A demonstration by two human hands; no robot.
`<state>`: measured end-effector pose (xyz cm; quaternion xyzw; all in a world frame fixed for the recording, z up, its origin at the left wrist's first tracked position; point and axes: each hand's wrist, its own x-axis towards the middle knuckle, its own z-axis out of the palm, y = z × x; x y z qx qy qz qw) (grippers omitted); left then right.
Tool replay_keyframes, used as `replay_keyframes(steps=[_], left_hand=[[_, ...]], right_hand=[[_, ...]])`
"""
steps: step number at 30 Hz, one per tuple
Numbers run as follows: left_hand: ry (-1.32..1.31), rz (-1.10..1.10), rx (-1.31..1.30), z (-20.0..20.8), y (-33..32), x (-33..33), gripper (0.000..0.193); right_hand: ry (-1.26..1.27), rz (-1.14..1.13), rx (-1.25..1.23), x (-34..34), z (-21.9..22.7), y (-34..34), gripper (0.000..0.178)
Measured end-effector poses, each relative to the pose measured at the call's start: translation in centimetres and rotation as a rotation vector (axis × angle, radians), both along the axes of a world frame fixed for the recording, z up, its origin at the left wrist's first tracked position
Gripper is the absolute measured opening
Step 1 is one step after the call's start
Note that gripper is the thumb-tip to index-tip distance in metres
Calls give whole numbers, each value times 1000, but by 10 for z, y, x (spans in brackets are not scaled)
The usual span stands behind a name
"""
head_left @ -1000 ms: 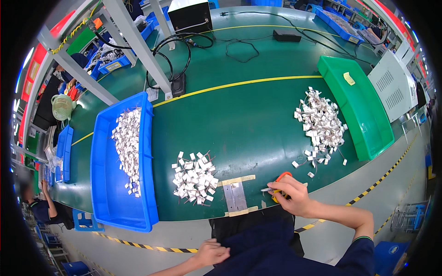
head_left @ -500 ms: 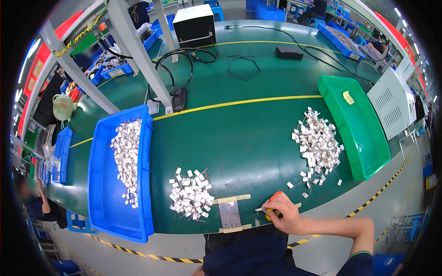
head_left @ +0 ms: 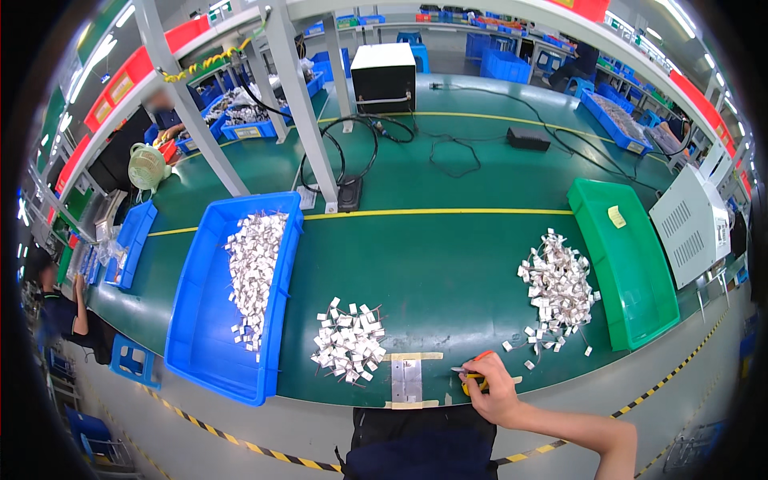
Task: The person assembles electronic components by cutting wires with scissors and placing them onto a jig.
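My right hand point(head_left: 499, 398) is closed around a small pair of snips point(head_left: 482, 354) with orange and yellow handles, its metal tip pointing left just above the table's near edge. Left of the tool, a flat metal plate point(head_left: 407, 380) is fixed to the green table with strips of beige tape. A heap of small white tagged pieces with thin leads point(head_left: 350, 344) lies left of the plate. Beyond my right hand is a larger pile of similar white pieces point(head_left: 558, 292). My left hand does not show.
A blue bin point(head_left: 210, 324) at the left holds many more white pieces. At the right stands a green tray point(head_left: 596, 240) with a yellow note, beside a white vented box point(head_left: 688, 232). Metal posts point(head_left: 300, 104), black cables and a black-fronted box point(head_left: 384, 84) occupy the back.
The view has tilted up and turned left, so the table contents sit lower and further right. My right hand keeps the snips near the plate. A sliver of my left hand has left the view.
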<state>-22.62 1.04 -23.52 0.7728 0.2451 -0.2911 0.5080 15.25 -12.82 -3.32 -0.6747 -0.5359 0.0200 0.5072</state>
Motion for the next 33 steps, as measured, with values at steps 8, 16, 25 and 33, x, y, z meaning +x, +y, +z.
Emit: replay_keyframes(steps=[8,16,25,33], left_hand=[[48,-184,-2,33,16,19,21],[183,-354,-82,79,10,19,22],[-355,70,167,270,16,125,13],[-1008,388,608,217,43,151,7]], right_hand=[[-71,-30,12,-5,2,-3,31],[-17,-4,19,-5,1,-3,31],[-3,37,-11,2,-2,-7,33],[16,137,13,7,-6,-9,36]])
